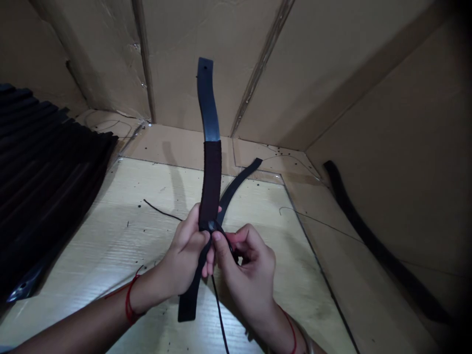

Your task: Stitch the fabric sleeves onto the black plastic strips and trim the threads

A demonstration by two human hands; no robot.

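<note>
- While the left hand (182, 255) clenches the black strap (207, 101) low down, the right hand (245, 265) pinches a thin black cord (220, 314) against it between thumb and forefinger
- Strap held up over the pale wooden board (121, 246), long axis near upright in view, holed tip pointing away and slightly left, dark fabric sleeve (211, 182) around its middle
- Second curved black strap (236, 184) passes behind the hands
- Black ribbed stack (47, 167) at left; another black strap (354, 211) lies against the cardboard wall (387, 123) at right
</note>
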